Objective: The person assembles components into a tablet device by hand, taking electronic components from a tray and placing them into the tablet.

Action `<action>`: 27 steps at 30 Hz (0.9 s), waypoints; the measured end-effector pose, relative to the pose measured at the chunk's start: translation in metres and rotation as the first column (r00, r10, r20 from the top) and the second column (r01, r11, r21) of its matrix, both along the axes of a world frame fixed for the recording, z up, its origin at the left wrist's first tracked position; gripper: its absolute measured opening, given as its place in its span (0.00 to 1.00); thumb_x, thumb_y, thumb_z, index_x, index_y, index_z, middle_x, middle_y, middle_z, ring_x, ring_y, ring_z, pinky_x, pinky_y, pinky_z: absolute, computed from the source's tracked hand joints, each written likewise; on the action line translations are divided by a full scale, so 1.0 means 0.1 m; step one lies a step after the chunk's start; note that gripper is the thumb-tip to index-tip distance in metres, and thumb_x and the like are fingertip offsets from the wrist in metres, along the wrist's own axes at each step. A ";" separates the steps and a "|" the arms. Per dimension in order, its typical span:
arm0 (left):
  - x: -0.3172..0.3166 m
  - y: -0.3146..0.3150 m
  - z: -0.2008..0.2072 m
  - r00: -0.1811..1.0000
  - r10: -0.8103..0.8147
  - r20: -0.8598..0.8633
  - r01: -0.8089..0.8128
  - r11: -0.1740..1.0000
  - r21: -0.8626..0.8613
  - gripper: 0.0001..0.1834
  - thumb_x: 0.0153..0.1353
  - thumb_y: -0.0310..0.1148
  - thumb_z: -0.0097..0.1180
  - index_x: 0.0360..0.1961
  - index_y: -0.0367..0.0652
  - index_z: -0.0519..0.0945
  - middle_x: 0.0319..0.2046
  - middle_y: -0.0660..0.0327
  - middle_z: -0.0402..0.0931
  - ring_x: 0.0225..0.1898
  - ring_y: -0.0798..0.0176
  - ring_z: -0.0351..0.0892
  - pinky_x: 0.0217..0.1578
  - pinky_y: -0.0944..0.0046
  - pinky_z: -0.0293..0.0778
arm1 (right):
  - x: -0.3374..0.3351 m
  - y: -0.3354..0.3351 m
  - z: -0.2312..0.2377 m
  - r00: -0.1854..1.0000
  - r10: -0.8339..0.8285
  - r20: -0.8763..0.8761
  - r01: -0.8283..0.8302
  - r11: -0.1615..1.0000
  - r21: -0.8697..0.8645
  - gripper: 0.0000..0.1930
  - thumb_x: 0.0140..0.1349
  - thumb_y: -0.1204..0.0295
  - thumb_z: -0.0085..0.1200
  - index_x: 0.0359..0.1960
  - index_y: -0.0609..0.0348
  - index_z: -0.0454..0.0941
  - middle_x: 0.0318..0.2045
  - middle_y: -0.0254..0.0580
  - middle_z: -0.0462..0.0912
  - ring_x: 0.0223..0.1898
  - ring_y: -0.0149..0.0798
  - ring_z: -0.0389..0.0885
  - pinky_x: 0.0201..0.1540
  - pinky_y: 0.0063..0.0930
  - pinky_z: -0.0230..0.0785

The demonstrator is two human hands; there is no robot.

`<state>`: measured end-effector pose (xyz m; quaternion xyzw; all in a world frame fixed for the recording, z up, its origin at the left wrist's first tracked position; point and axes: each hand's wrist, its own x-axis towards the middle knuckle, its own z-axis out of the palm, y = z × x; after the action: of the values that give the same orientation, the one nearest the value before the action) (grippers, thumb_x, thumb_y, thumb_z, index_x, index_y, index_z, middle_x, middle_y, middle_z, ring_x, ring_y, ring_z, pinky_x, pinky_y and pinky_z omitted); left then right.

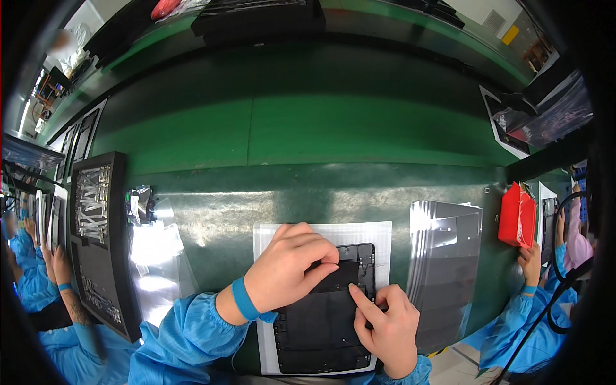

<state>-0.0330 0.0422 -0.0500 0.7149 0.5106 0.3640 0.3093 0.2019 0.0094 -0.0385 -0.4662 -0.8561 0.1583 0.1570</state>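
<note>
A flat black device housing (308, 340) with small parts along its rim lies on a white sheet (265, 240) in front of me. Over its upper half, my left hand (276, 273) pinches what looks like the edge of a thin black sheet (340, 277) between thumb and forefinger. That sheet is dark against the housing, and its outline is hard to make out. My right hand (393, 327) rests at the housing's right side. Its forefinger stretches out and touches the black surface just below the left fingertips, thumb apart, holding nothing. A blue band circles my left wrist.
Left of the housing stand clear plastic sheets (154, 256) and a black foam tray (122, 282) with metal parts. Stacked clear films (446, 263) lie to the right. Beyond them, a co-worker's hand (531, 264) is by a red box (517, 218). A green bench (192, 128) stretches ahead.
</note>
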 end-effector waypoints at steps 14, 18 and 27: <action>-0.02 0.01 0.00 0.999 -0.037 -0.016 0.037 0.999 0.000 0.07 0.53 0.26 0.69 0.31 0.47 0.82 0.27 0.66 0.79 0.35 0.59 0.75 0.43 0.61 0.65 | 0.00 0.00 0.00 1.000 0.001 0.012 -0.001 1.000 -0.005 0.27 0.46 0.72 0.63 0.53 0.38 0.85 0.28 0.34 0.64 0.26 0.36 0.70 0.24 0.29 0.66; -0.02 0.01 -0.01 0.999 -0.038 -0.017 0.038 0.999 0.011 0.07 0.53 0.27 0.69 0.31 0.48 0.82 0.27 0.66 0.79 0.35 0.59 0.75 0.42 0.61 0.65 | -0.01 0.01 0.00 1.000 0.004 0.015 -0.003 1.000 -0.008 0.27 0.46 0.72 0.63 0.53 0.38 0.85 0.27 0.34 0.64 0.26 0.36 0.70 0.25 0.29 0.67; -0.01 -0.03 -0.06 0.996 -0.034 -0.082 0.044 0.992 0.118 0.08 0.51 0.28 0.69 0.31 0.49 0.82 0.30 0.69 0.78 0.38 0.61 0.74 0.42 0.61 0.64 | -0.03 0.00 0.00 0.999 0.003 0.035 -0.003 1.000 0.007 0.26 0.47 0.72 0.63 0.52 0.40 0.85 0.27 0.34 0.64 0.25 0.35 0.70 0.24 0.29 0.66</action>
<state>-0.0341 0.0391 -0.0564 0.7560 0.4858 0.3589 0.2523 0.1989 0.0093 -0.0386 -0.4670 -0.8600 0.1473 0.1435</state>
